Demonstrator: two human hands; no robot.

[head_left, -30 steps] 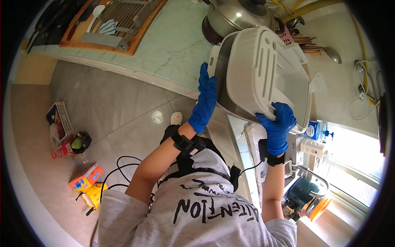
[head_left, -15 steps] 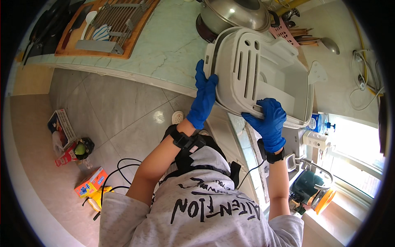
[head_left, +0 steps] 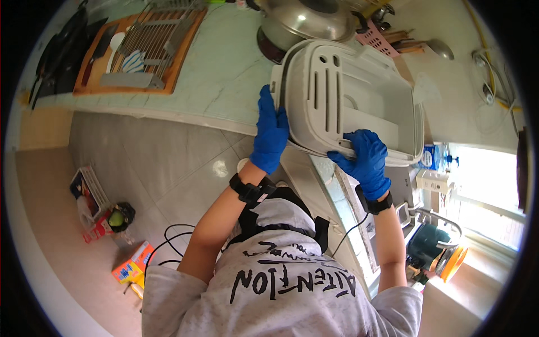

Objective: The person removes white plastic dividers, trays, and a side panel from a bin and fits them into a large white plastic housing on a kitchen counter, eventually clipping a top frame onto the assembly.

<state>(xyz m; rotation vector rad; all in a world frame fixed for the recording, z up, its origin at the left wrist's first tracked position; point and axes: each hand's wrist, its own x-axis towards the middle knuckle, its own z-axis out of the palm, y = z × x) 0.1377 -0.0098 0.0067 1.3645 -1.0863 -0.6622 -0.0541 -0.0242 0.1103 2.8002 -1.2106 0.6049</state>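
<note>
A light grey plastic dish drainer (head_left: 301, 95), with long slots and two round holes at one end, is nested with at least one similar tray beneath it. It stands over the counter's corner, tilted slightly in the view. Blue-gloved, my left hand (head_left: 270, 135) presses along its left side, the fingers reaching up by the outer rim. My right hand (head_left: 366, 160), in a matching blue glove, grips the near rim, its thumb side by the slotted end. The undersides of the trays are hidden.
Just behind the drainer sits a lidded steel wok (head_left: 306, 21). A pink utensil basket (head_left: 377, 42) stands by the wall. Far left, a wooden board (head_left: 178, 70) bears a metal rack. Bottles (head_left: 430, 158) and a dark green pot (head_left: 425, 245) are at right; boxes (head_left: 133, 262) lie on the floor.
The view has shifted slightly, so the counter and floor things sit a little differently. Both hands stay on the drainer, which has hardly moved.
</note>
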